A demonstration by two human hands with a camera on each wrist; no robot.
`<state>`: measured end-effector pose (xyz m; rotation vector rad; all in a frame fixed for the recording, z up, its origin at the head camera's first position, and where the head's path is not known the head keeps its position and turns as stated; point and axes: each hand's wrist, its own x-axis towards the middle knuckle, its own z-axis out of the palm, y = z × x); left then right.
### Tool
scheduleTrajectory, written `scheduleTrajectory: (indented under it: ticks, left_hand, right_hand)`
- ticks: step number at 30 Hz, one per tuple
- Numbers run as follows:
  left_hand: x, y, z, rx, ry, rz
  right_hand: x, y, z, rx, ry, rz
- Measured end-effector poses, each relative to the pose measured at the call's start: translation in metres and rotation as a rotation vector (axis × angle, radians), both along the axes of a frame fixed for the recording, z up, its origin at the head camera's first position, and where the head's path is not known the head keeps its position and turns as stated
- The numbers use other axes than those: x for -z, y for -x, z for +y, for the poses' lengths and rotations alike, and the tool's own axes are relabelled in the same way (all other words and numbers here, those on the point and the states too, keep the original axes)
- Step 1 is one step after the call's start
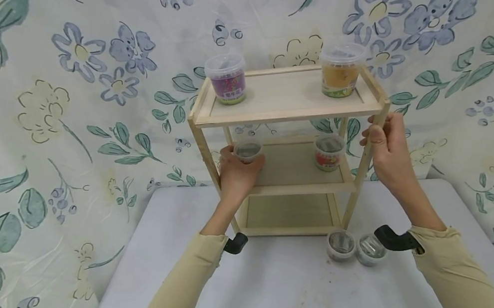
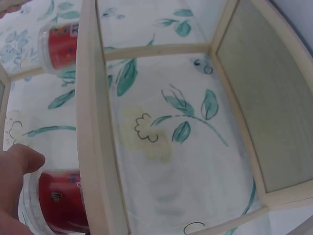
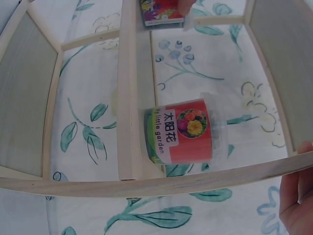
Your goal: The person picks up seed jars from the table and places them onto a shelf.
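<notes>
My left hand (image 1: pixel 239 171) grips a lidded plastic cup (image 1: pixel 248 149) at the left end of the middle tier of a wooden shelf (image 1: pixel 290 91). Its label is red in the left wrist view, where the shelf edge partly hides the cup (image 2: pixel 61 201). With the fingers and thumb of my right hand (image 1: pixel 390 146) I hold the shelf's front right post (image 1: pixel 365 161), near the top. A second red-labelled cup (image 3: pixel 181 131), marked "My little garden", stands on the right of the middle tier.
Atop the shelf stand a purple-labelled cup (image 1: pixel 225 79) on the left and an orange-labelled cup (image 1: pixel 340 69) on the right. Two more cups, one (image 1: pixel 341 245) beside the other (image 1: pixel 371 250), sit on the white table (image 1: pixel 278 288) by the shelf's right foot. Floral cloth (image 1: pixel 69 165) hangs behind.
</notes>
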<state>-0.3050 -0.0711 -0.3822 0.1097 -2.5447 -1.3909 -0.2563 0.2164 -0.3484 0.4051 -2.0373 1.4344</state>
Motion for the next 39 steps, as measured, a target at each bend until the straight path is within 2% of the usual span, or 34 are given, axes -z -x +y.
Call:
scheduleTrajectory:
  ticks: [6, 15, 21, 29, 39]
  left_hand:
    - [0.0, 0.0, 0.001, -0.015, 0.01, 0.003]
    - [-0.003, -0.002, -0.001, 0.007, -0.006, -0.003]
    - [-0.004, -0.004, 0.001, 0.014, 0.009, 0.051]
    - [-0.009, -0.008, 0.005, -0.034, 0.006, 0.151]
    - [-0.019, -0.01, 0.005, -0.03, 0.039, 0.188]
  right_hand:
    - [-0.001, 0.0, -0.001, 0.008, -0.003, -0.008]
    - [0.0, 0.001, -0.002, -0.003, 0.013, -0.003]
    - [0.0, 0.0, -0.002, 0.009, -0.006, -0.002]
    - [-0.002, -0.001, -0.002, 0.016, -0.023, -0.005]
    - [-0.001, -0.001, -0.001, 0.016, -0.029, -0.008]
